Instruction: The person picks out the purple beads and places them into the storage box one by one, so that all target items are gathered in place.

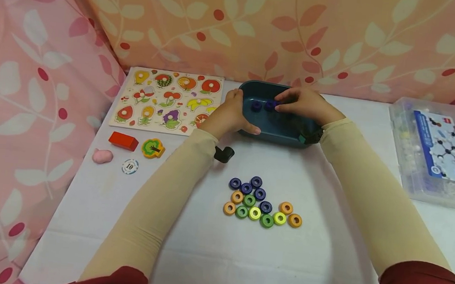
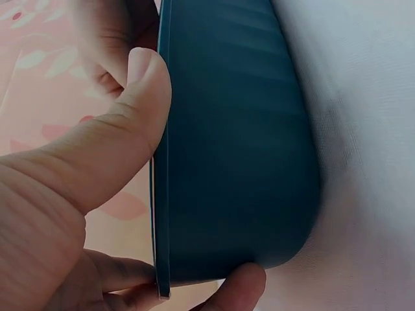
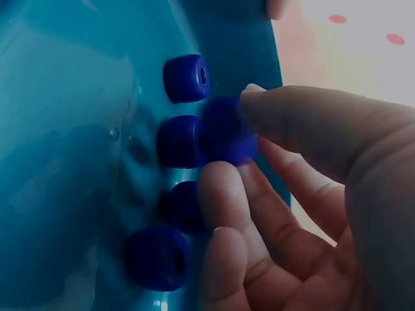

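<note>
A teal plastic tub point(image 1: 271, 127) stands at the back of the table. My left hand point(image 1: 231, 114) grips its left end; in the left wrist view the thumb point(image 2: 146, 97) lies against the rim and other fingers reach round the end wall. Inside the tub, my right hand point(image 1: 304, 104) pinches a dark blue ring bead point(image 3: 227, 133) between thumb and fingertips. Several more blue beads point(image 3: 186, 78) sit in a row on the tub floor below it. The held bead overlaps one of them in the right wrist view.
Blue, green, yellow and orange ring beads point(image 1: 267, 221) lie in front of the tub. To the left are a fruit puzzle board point(image 1: 156, 93), red block point(image 1: 123, 141), tree piece point(image 1: 153, 148), pink pig figure point(image 1: 102, 156) and chip point(image 1: 130, 166). A clear case point(image 1: 413, 153) stands right.
</note>
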`<move>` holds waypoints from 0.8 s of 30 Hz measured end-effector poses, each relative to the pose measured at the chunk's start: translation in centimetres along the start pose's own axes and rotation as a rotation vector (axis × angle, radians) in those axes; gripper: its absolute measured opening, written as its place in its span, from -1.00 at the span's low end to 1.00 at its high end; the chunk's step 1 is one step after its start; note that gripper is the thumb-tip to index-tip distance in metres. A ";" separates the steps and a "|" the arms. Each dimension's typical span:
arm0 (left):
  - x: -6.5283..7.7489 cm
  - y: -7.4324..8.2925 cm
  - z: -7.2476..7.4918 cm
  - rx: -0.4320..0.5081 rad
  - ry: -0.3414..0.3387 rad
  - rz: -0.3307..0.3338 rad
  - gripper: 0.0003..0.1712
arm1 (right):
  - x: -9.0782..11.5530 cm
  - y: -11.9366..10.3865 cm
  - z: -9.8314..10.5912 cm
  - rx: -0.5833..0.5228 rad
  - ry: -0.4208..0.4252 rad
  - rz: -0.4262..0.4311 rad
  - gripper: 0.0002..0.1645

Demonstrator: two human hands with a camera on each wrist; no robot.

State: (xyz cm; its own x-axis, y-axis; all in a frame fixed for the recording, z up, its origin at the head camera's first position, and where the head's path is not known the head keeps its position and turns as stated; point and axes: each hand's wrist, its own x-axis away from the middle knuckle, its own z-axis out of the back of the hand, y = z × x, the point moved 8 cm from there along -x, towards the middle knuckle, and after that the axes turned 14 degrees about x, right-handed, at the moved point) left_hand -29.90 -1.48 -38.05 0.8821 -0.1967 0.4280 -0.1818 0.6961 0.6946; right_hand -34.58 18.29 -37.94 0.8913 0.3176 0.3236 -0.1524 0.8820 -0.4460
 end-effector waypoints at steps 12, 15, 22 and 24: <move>-0.1 0.0 0.0 0.035 -0.005 -0.005 0.59 | 5.2 -2.2 0.8 -0.037 0.134 0.078 -0.48; -0.1 0.0 0.0 0.047 0.000 -0.016 0.60 | 7.9 -3.9 -1.0 -0.065 0.109 0.154 -0.62; -0.1 0.0 0.0 0.041 0.003 -0.009 0.57 | 11.5 -7.0 -8.7 -0.071 -0.166 0.381 -0.68; 0.0 0.0 0.0 0.047 0.002 -0.008 0.57 | 11.9 -7.3 -10.5 -0.079 -0.229 0.407 -0.68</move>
State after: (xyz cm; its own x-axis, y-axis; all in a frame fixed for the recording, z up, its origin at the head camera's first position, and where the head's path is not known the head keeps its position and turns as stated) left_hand -29.93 -1.42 -38.06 0.8845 -0.2003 0.4214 -0.1952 0.6614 0.7241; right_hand -18.44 11.97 -39.56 0.6476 0.7082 0.2812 -0.4289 0.6438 -0.6337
